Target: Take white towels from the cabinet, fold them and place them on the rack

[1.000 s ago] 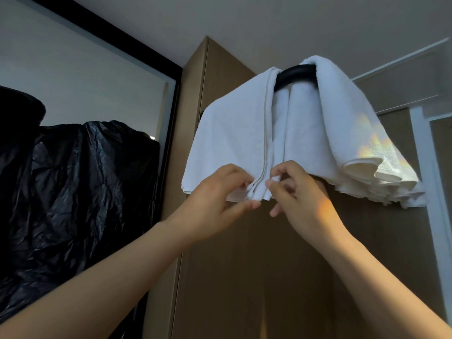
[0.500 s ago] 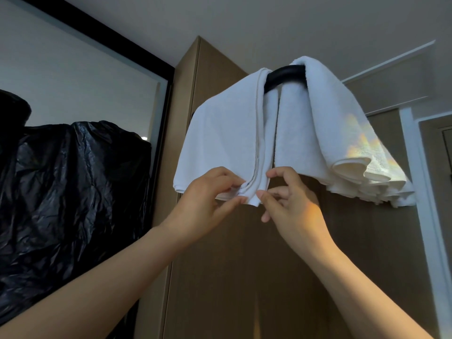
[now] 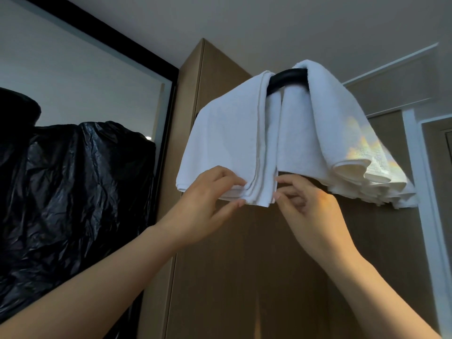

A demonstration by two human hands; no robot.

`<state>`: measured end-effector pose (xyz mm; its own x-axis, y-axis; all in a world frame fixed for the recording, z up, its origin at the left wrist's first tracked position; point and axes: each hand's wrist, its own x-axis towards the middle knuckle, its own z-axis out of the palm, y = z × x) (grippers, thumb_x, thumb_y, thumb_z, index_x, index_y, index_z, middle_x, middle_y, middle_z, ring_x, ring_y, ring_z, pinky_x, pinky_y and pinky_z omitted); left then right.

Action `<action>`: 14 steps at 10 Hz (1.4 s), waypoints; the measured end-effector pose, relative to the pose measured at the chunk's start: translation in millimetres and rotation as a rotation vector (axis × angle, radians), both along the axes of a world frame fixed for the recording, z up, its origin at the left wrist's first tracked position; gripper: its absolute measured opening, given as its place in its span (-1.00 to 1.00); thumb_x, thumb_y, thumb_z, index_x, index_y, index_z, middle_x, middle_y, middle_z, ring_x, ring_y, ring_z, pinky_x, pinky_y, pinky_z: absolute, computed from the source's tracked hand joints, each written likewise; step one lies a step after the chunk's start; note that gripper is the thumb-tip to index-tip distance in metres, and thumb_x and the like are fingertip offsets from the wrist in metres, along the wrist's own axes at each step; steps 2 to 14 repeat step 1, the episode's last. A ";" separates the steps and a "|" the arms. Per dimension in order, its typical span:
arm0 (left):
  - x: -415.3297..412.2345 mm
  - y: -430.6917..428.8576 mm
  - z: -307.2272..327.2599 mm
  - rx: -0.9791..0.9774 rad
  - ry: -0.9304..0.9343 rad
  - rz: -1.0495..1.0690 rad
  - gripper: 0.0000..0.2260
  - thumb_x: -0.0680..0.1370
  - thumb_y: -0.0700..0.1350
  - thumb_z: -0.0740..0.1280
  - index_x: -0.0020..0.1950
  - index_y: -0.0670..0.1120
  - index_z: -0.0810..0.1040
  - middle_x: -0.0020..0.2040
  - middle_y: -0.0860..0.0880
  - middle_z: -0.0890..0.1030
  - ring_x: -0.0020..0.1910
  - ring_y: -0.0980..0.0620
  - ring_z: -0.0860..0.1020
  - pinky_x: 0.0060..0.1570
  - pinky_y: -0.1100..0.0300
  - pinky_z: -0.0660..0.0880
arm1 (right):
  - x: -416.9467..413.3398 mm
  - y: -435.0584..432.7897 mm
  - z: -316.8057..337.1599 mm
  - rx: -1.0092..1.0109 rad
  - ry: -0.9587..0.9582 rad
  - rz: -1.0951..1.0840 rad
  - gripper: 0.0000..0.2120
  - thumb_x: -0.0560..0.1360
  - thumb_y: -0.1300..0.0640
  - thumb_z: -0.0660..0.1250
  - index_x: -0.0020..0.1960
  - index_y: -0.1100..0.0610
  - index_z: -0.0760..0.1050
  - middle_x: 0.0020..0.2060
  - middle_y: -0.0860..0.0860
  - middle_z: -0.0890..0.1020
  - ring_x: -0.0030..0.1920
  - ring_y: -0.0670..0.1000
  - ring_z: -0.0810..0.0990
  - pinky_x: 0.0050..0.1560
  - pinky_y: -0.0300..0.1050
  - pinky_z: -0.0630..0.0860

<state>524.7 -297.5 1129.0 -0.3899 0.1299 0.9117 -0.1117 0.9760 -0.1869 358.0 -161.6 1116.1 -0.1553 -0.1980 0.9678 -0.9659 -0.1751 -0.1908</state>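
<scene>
towels [image 3: 244, 148] status: two white ones are draped over the black rack bar [image 3: 286, 79], up around 1 o'clock in my head view. the left towel [image 3: 220, 143] hangs folded off the bar's 9 o'clock end. the right towel [image 3: 342, 133] is bunched in several layers toward 3 o'clock, with a strip of bare bar between them.

my left hand [image 3: 203, 204] pinches the left towel's bottom hem, thumb under, fingers on top. my right hand [image 3: 310, 206] sits at that towel's lower corner on the 3 o'clock side. its fingers are curled narrow and the thumb tip is right at the edge, but i can't tell if it's actually gripping cloth.

my read: fetching, folding and hanging look done for these two, and this is just squaring up the hem. the right towel looks sloppier, with its edges fanned out, so i'd guess it wants tidying too. the wooden cabinet [image 3: 244, 265] at 6 o'clock only shows its front, so no clue how many towels remain inside. the black plastic sheeting [image 3: 73, 192] at 9 o'clock isn't involved.
</scene>
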 end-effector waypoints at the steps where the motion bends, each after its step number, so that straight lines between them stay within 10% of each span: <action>1: 12.4 10.5 -3.7 -0.015 0.090 0.028 -0.72 0.57 0.02 0.34 0.24 -0.04 0.55 0.14 0.10 0.52 0.16 0.17 0.48 0.19 0.17 0.44 | 2.1 17.3 -9.8 -0.074 0.041 -0.075 -0.76 0.51 0.04 0.36 0.18 -0.03 0.56 -0.06 -0.17 0.64 -0.08 -0.15 0.61 -0.03 0.01 0.60; 14: 12.4 10.5 -3.7 -0.015 0.090 0.028 -0.72 0.57 0.02 0.34 0.24 -0.04 0.55 0.14 0.10 0.52 0.16 0.17 0.48 0.19 0.17 0.44 | 2.1 17.3 -9.8 -0.074 0.041 -0.075 -0.76 0.51 0.04 0.36 0.18 -0.03 0.56 -0.06 -0.17 0.64 -0.08 -0.15 0.61 -0.03 0.01 0.60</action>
